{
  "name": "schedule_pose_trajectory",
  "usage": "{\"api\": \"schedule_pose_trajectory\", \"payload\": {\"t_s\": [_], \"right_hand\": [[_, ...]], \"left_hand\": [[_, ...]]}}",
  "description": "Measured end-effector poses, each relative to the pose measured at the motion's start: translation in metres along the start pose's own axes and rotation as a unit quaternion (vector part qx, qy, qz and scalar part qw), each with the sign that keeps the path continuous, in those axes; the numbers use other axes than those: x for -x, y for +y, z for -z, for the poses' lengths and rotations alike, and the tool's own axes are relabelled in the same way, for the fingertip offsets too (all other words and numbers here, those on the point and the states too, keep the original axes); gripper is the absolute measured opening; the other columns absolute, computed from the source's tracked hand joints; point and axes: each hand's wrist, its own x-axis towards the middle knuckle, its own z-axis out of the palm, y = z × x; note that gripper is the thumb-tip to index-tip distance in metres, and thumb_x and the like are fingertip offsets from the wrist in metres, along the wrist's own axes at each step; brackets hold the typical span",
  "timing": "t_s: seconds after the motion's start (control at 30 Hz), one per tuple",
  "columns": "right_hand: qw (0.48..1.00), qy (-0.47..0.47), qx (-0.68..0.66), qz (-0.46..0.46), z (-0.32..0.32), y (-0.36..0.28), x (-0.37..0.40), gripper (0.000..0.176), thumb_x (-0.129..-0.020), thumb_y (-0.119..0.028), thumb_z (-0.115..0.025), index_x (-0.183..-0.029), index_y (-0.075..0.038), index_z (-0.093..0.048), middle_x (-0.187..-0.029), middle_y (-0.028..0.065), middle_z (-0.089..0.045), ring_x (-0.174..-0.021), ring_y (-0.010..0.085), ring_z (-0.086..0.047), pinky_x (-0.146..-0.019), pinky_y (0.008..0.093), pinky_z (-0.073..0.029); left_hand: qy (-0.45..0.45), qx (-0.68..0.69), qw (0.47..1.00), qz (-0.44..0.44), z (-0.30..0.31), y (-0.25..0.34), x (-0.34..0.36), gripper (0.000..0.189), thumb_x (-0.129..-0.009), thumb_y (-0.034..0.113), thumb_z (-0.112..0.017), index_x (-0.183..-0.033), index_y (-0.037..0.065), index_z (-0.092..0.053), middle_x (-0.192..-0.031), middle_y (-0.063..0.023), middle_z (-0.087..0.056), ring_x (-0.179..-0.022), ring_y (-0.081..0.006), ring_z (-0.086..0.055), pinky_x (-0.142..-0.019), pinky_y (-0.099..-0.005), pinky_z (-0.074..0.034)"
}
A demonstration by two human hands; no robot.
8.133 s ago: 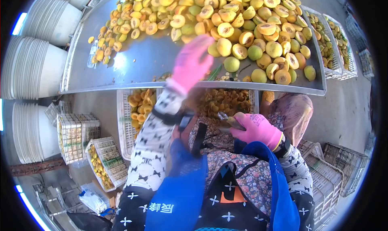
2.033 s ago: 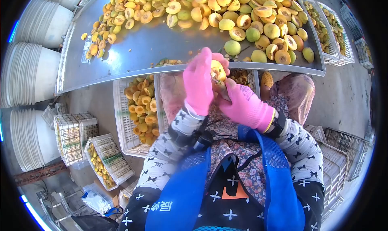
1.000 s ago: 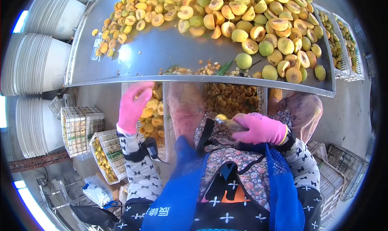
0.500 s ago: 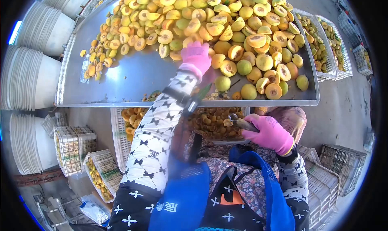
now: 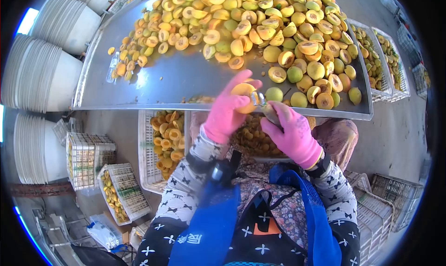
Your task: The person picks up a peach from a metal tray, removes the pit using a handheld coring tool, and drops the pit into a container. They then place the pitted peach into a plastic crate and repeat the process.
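My left hand [image 5: 220, 118], in a pink glove, grips a halved peach [image 5: 241, 103] between thumb and fingers, just above the near edge of the metal table. My right hand [image 5: 297, 138], gloved alike, is closed around the handle of a pitting spoon [image 5: 271, 112]. The spoon's looped metal tip meets the peach half on its right side. Beyond both hands lies a heap of halved peaches [image 5: 278, 31], many with stones showing. Below the hands, a container of peach pieces [image 5: 255, 138] is partly hidden by my arms.
The metal table [image 5: 172, 80] has a raised rim, with a clear bottle [image 5: 112, 68] at its left. A white crate of pitted halves [image 5: 147, 168] stands below it. More fruit crates [image 5: 382, 93] are at right; stacked white tubs [image 5: 69, 77] line the left.
My left hand has come back from the heap toward me with a peach half. My right hand has lifted the spoon up and leftward to meet it. The view has shifted slightly.
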Motion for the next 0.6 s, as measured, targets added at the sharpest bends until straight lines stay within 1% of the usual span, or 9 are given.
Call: {"api": "schedule_pose_trajectory", "payload": {"t_s": [0.1,0.13,0.23,0.3,0.37,0.4,0.47,0.5,0.6], "right_hand": [[0.998,-0.020,0.062,0.023,-0.012,0.003,0.008,0.041,-0.086,-0.017,-0.070,-0.121,-0.002,-0.055,-0.096,0.0179,-0.067,-0.085,0.0385,-0.065,-0.072,0.0456,-0.051],[0.995,-0.031,0.090,0.028,-0.010,0.001,0.009,0.040,-0.086,-0.020,-0.069,-0.121,-0.004,-0.055,-0.096,0.0158,-0.067,-0.085,0.0366,-0.065,-0.073,0.0451,-0.051],[0.990,-0.051,0.129,0.033,-0.001,-0.015,0.005,0.040,-0.088,-0.023,-0.066,-0.121,-0.005,-0.054,-0.095,0.0123,-0.066,-0.084,0.0329,-0.066,-0.074,0.0443,-0.050],[0.988,-0.059,0.141,0.035,0.003,-0.022,0.004,0.041,-0.087,-0.023,-0.067,-0.122,-0.005,-0.055,-0.096,0.0131,-0.066,-0.084,0.0332,-0.066,-0.074,0.0438,-0.050],[0.986,-0.066,0.150,0.040,0.004,-0.024,0.003,0.043,-0.086,-0.022,-0.068,-0.123,-0.004,-0.056,-0.099,0.0161,-0.067,-0.085,0.0356,-0.066,-0.073,0.0432,-0.052],[0.983,-0.073,0.164,0.037,0.004,-0.024,0.002,0.042,-0.086,-0.022,-0.068,-0.121,-0.004,-0.055,-0.099,0.0161,-0.067,-0.085,0.0355,-0.066,-0.073,0.0435,-0.051],[0.977,-0.088,0.192,0.028,0.001,-0.023,0.004,0.040,-0.086,-0.022,-0.069,-0.119,-0.004,-0.055,-0.098,0.0159,-0.066,-0.084,0.0353,-0.066,-0.072,0.0441,-0.051],[0.974,-0.101,0.203,0.023,-0.002,-0.020,0.007,0.039,-0.085,-0.022,-0.069,-0.117,-0.004,-0.054,-0.097,0.0162,-0.066,-0.083,0.0356,-0.066,-0.071,0.0445,-0.051],[0.973,-0.137,0.184,0.006,-0.008,-0.017,0.013,0.033,-0.086,-0.022,-0.067,-0.109,-0.004,-0.052,-0.091,0.0160,-0.064,-0.078,0.0363,-0.065,-0.067,0.0460,-0.050]], "left_hand": [[0.001,0.014,0.997,-0.079,0.002,-0.021,0.013,0.048,-0.099,0.030,-0.050,-0.137,0.000,-0.046,-0.120,-0.0177,-0.061,-0.108,-0.0282,-0.059,-0.100,-0.0392,-0.045],[-0.015,0.123,0.991,-0.058,0.002,-0.024,0.017,0.042,-0.104,0.030,-0.042,-0.132,0.000,-0.049,-0.118,-0.0183,-0.062,-0.110,-0.0290,-0.058,-0.099,-0.0400,-0.045],[-0.012,0.093,0.989,-0.115,-0.004,-0.027,0.024,0.034,-0.101,0.020,-0.050,-0.127,-0.002,-0.052,-0.115,-0.0172,-0.063,-0.106,-0.0277,-0.061,-0.096,-0.0384,-0.048],[0.031,-0.181,0.963,-0.197,-0.013,-0.020,0.028,0.032,-0.095,0.009,-0.056,-0.124,-0.003,-0.053,-0.114,-0.0154,-0.063,-0.102,-0.0256,-0.062,-0.092,-0.0360,-0.050],[0.054,-0.335,0.909,-0.243,-0.019,-0.017,0.030,0.034,-0.089,0.000,-0.061,-0.122,-0.004,-0.053,-0.112,-0.0137,-0.063,-0.098,-0.0233,-0.064,-0.088,-0.0336,-0.052],[0.057,-0.356,0.898,-0.251,-0.020,-0.016,0.031,0.036,-0.086,-0.004,-0.062,-0.121,-0.004,-0.053,-0.111,-0.0129,-0.064,-0.097,-0.0221,-0.064,-0.087,-0.0324,-0.053],[0.059,-0.345,0.904,-0.245,-0.023,-0.017,0.033,0.032,-0.089,0.002,-0.061,-0.119,-0.003,-0.054,-0.107,-0.0122,-0.063,-0.094,-0.0207,-0.063,-0.086,-0.0320,-0.052],[0.058,-0.313,0.919,-0.232,-0.025,-0.018,0.035,0.027,-0.095,0.011,-0.057,-0.119,-0.001,-0.054,-0.105,-0.0123,-0.062,-0.093,-0.0206,-0.062,-0.086,-0.0327,-0.051],[0.077,-0.080,0.985,-0.135,-0.025,-0.024,0.034,0.024,-0.098,0.015,-0.058,-0.116,0.000,-0.054,-0.100,-0.0115,-0.062,-0.090,-0.0192,-0.061,-0.084,-0.0323,-0.050]]}}
